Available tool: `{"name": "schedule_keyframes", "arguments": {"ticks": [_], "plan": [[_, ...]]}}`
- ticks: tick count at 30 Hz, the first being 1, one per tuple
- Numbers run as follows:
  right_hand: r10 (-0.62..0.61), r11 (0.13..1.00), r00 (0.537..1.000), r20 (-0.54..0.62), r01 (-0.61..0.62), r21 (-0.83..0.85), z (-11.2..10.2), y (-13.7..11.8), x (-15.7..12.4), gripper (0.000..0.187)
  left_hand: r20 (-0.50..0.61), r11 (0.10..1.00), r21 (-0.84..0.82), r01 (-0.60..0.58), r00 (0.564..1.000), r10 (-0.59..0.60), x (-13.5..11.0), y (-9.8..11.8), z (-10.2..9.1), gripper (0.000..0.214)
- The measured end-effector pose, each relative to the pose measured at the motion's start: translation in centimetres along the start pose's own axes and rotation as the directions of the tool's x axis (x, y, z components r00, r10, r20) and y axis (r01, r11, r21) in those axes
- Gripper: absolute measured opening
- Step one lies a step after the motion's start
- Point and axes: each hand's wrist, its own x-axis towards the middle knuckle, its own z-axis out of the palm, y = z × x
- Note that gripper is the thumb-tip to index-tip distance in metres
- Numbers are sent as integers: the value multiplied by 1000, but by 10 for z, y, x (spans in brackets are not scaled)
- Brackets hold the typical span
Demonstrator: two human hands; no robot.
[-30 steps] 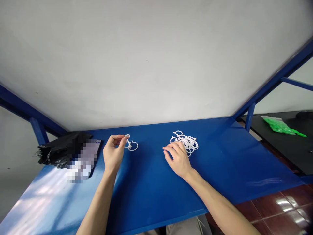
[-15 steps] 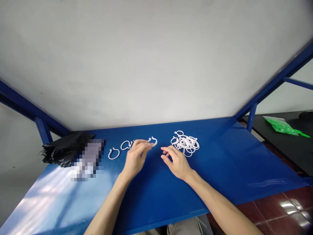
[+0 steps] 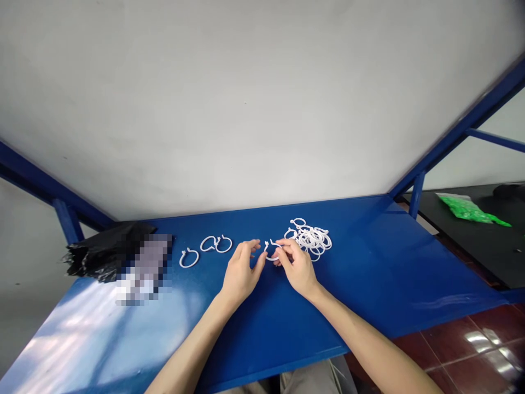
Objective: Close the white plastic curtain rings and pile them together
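Observation:
Both my hands meet over the middle of the blue table (image 3: pixel 254 323). My left hand (image 3: pixel 241 272) and my right hand (image 3: pixel 298 265) pinch a single white plastic ring (image 3: pixel 271 250) between their fingertips, one on each side of it. Just right of my right hand lies a heap of several white rings (image 3: pixel 311 238). To the left, three separate white rings lie flat in a row: one ring (image 3: pixel 189 258) nearest the phone and a touching pair of rings (image 3: pixel 216 244).
A black plastic bag (image 3: pixel 102 249) and a blurred phone (image 3: pixel 143 268) lie at the table's left end. A white wall stands right behind the table. A black table with a green bag (image 3: pixel 467 208) stands at the far right, beyond a blue post (image 3: pixel 415 195).
My left hand left the rings it set down at the left and travelled right to meet my right hand. My right hand lifted one ring off the heap; both hands now pinch it.

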Motion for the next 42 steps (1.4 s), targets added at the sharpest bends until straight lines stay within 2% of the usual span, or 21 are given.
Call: {"name": "schedule_keyframes", "arguments": {"ticks": [2, 4, 8, 11, 16, 20, 23, 25, 26, 29, 31, 33, 36, 42], "plan": [[-19, 1000, 1000, 11, 19, -22, 1, 2, -1, 19, 102, 990, -82, 114, 989, -105, 1, 0, 0, 22], [-48, 997, 998, 28, 49, -62, 1, 5, -2, 19, 205, 969, -163, 187, 967, -152, 2, 2, -1, 20], [-75, 988, 996, 47, 81, -135, 0, 9, -3, 19, 259, 931, -247, 268, 944, -203, 1, 9, -1, 21], [-129, 977, 989, 69, 139, -161, -1, 8, -3, 18, 246, 933, -261, 248, 952, -185, -1, 9, -2, 20], [-310, 915, 944, 115, 329, -233, -1, 8, -5, 17, 243, 963, -198, 185, 961, -135, -2, 6, -5, 17], [-362, 879, 927, 96, 373, -298, -4, 8, -2, 21, 296, 982, -146, 121, 952, -73, 0, 4, -7, 18], [-402, 829, 912, 78, 399, -391, -11, 7, 4, 23, 255, 1000, -5, 10, 967, -9, 6, -5, -14, 18], [-409, 793, 911, 47, 381, -476, -20, 7, 10, 24, 150, 982, 186, -25, 989, -3, 11, -17, -23, 20], [-405, 774, 914, 24, 357, -523, -25, 8, 12, 25, 85, 952, 306, 0, 996, -27, 14, -23, -29, 22], [-369, 719, 928, -60, 244, -650, -43, 13, 19, 28, -28, 783, 604, 145, 987, -161, 19, -42, -47, 38], [-334, 701, 934, -127, 156, -696, -53, 16, 23, 29, -22, 671, 710, 214, 959, -282, 19, -51, -56, 47], [-304, 696, 936, -179, 90, -712, -60, 20, 26, 28, 42, 608, 767, 208, 928, -371, 18, -55, -60, 50], [-276, 689, 941, -194, 53, -723, -63, 24, 29, 23, 132, 580, 800, 156, 896, -424, 16, -57, -60, 47], [-247, 654, 949, -195, 15, -757, -61, 34, 32, 17, 129, 601, 780, 172, 896, -424, 18, -61, -60, 40]]}}
